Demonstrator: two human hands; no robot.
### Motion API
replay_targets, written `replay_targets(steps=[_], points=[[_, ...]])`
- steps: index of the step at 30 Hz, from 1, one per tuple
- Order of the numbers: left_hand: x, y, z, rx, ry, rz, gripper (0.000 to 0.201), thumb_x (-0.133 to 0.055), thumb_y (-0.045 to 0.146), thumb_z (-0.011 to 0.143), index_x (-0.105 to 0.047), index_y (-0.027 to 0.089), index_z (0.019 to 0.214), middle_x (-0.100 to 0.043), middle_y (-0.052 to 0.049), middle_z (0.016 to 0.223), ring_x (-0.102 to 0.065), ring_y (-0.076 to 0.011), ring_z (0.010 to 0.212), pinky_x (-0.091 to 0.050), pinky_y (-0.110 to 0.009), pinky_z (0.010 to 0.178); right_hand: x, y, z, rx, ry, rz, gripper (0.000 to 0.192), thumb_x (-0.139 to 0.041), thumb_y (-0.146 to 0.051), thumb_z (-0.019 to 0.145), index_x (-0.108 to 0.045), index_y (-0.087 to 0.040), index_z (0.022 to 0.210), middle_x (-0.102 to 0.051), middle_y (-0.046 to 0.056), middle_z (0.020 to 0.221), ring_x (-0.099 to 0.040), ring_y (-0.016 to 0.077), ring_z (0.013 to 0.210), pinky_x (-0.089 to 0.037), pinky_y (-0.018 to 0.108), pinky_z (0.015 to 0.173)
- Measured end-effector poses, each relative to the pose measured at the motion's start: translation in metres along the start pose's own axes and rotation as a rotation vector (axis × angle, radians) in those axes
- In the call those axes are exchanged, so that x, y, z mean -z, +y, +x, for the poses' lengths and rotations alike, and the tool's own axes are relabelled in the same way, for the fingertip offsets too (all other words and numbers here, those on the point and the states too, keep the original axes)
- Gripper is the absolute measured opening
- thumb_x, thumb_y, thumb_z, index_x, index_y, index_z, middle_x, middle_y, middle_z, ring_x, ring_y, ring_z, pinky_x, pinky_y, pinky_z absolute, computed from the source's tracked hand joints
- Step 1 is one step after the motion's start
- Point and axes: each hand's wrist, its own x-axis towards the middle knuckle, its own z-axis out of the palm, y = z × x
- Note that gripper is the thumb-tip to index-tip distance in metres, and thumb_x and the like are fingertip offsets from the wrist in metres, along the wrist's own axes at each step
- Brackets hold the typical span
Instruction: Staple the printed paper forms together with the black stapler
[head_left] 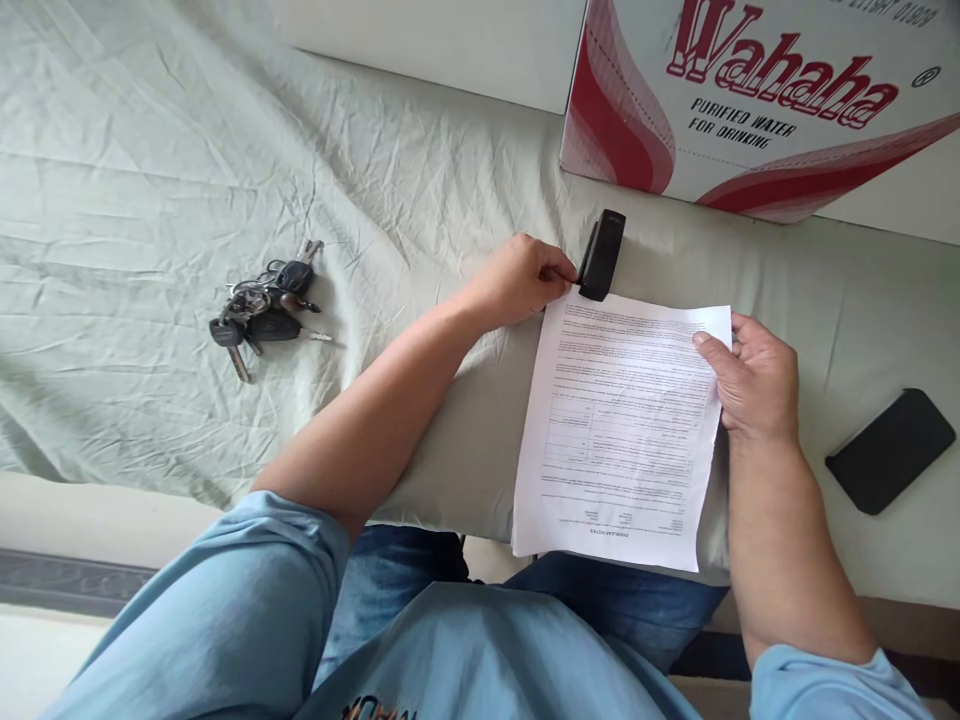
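A printed sheet of paper (622,430) lies on the pale green bedsheet (150,200), its text upside down to me. My right hand (754,375) grips its right edge, thumb on top. My left hand (517,280) pinches the sheet's far left corner, with its fingertips against a black stapler (602,254) that stands at that corner. Whether the corner sits inside the stapler's jaws I cannot tell.
A bunch of keys with black fobs (262,305) lies to the left. A black phone (890,450) rests face down at the right. A red and white Wahaha water carton (750,100) stands at the back right, beside a white panel (450,45).
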Motion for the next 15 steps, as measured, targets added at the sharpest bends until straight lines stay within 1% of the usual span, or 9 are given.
replay_targets(steps=[5,8,11,13,15], points=[[-0.003,-0.004,0.001,-0.005,-0.005,-0.062,0.021,-0.072,0.008,0.086,-0.087,0.017,0.098,-0.07,0.003,0.071,-0.06,-0.0124,0.068,-0.051,-0.031,0.075,0.002,0.001,0.002,-0.014,-0.007,0.042,0.042,-0.106,-0.045,0.079,-0.091,-0.029,0.115,-0.09,0.001,0.089,-0.077,0.0218,0.065,-0.063,0.035,0.056],[-0.004,-0.011,0.004,-0.032,0.01,-0.085,0.021,-0.074,0.008,0.085,-0.086,0.018,0.099,-0.071,0.003,0.073,-0.058,-0.012,0.068,-0.049,-0.03,0.073,0.002,0.002,0.002,-0.003,0.007,0.073,0.039,-0.108,-0.046,0.078,-0.093,-0.03,0.111,-0.089,0.0,0.084,-0.075,0.0207,0.062,-0.061,0.033,0.052],[-0.006,-0.015,0.005,-0.108,0.07,-0.091,0.03,-0.072,0.006,0.086,-0.087,0.02,0.108,-0.079,-0.001,0.09,-0.064,-0.0135,0.077,-0.054,-0.031,0.081,0.002,0.004,0.001,0.008,0.002,0.072,0.032,-0.107,-0.044,0.08,-0.094,-0.03,0.106,-0.088,0.0,0.081,-0.076,0.0215,0.062,-0.061,0.034,0.051],[-0.007,-0.014,0.003,-0.198,0.148,-0.077,0.037,-0.069,0.004,0.088,-0.089,0.023,0.113,-0.082,-0.004,0.108,-0.07,-0.0163,0.09,-0.057,-0.033,0.091,0.003,0.004,0.002,0.009,-0.013,0.072,0.029,-0.107,-0.043,0.081,-0.093,-0.03,0.103,-0.088,0.0,0.08,-0.077,0.022,0.062,-0.062,0.034,0.052],[-0.007,-0.011,0.0,-0.287,0.196,-0.068,0.039,-0.069,0.004,0.089,-0.092,0.026,0.113,-0.081,-0.006,0.121,-0.074,-0.0202,0.105,-0.059,-0.037,0.1,0.003,0.005,0.002,-0.003,-0.023,0.073,0.03,-0.107,-0.044,0.081,-0.093,-0.03,0.102,-0.088,0.0,0.081,-0.079,0.0234,0.065,-0.064,0.036,0.054]])
